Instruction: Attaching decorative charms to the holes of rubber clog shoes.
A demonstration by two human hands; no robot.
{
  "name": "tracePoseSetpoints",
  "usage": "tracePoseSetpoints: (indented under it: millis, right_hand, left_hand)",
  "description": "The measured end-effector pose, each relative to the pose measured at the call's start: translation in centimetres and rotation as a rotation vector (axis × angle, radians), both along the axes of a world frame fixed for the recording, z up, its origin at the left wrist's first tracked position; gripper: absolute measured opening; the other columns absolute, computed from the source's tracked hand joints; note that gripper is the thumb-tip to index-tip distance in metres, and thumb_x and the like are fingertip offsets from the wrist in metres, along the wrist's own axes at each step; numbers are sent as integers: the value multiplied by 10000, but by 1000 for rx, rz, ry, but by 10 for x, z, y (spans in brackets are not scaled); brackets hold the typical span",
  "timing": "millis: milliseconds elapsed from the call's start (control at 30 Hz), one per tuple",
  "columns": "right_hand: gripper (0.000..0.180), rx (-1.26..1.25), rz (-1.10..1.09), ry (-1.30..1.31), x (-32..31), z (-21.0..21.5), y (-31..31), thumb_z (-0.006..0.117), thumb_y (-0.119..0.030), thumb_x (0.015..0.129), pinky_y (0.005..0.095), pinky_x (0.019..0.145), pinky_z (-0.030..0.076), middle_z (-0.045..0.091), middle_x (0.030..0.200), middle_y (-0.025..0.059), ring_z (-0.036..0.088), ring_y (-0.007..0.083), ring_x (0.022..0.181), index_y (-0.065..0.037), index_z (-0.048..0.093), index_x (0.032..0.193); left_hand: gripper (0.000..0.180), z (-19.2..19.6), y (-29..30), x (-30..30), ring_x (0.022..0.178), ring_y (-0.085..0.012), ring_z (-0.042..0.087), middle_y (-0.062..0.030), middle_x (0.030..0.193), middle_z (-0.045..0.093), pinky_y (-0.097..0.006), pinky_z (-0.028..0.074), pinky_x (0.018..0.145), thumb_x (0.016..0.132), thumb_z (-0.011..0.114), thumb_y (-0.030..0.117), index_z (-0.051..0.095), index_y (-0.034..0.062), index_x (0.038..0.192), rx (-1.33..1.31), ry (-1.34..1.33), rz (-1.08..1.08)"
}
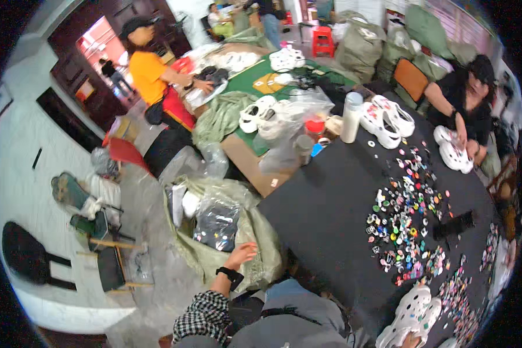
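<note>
My left hand (242, 253), with a black watch on the wrist and a checked sleeve, reaches left over the rim of a big green sack (261, 232) on the floor, fingers apart and holding nothing. Inside the sack lies a clear bag of dark items (216, 223). At the bottom right edge, only a small part of my right hand (412, 340) shows; it grips a white perforated clog (414, 313) that rests on the black table (325, 214). Several small colourful charms (406, 220) are scattered on the table just beyond the clog.
A black flat object (453, 225) lies among the charms. A white bottle (351, 118), more white clogs (383, 122) and plastic bags (287, 130) sit at the table's far end. A person in black (464, 98) handles a clog; a person in orange (148, 75) stands at the green table. Chairs (107, 255) stand on the left.
</note>
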State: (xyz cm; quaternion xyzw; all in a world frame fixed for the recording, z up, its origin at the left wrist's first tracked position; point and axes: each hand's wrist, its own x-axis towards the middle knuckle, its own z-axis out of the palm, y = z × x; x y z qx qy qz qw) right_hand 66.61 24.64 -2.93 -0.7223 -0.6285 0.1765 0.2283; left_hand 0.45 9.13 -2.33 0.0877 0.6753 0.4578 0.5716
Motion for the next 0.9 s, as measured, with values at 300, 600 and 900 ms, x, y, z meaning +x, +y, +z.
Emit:
tracePoseSetpoints:
  millis: [300,600,900]
  right_hand:
    - [427,80,144,84,6,4,26,615,-118,731,353,837,437,538,926,188,525,276,860,95,490,1079]
    - [453,166,107,167,22,20,6,608,-114,730,338,864,428,526,961,184,512,272,883,97,471,1106]
    - [549,-275,26,-246,-163,150,14,604,-56,657,433,970,332,516,1052,228,501,354,975,116,449,1154]
  left_hand:
    - [314,-33,-34,20,930,-121,610,-5,1057,620,-290,480,793,922,571,242,570,90,1197,-31,-62,22]
    - [349,-46,-45,14,850,-123,607,-15,1042,628,-271,488,728,932,581,240,561,68,1235,-196,-47,124]
    - [270,-40,-38,2,825,-104,606,-21,980,639,-241,473,685,940,525,176,584,47,1169,-94,-70,104]
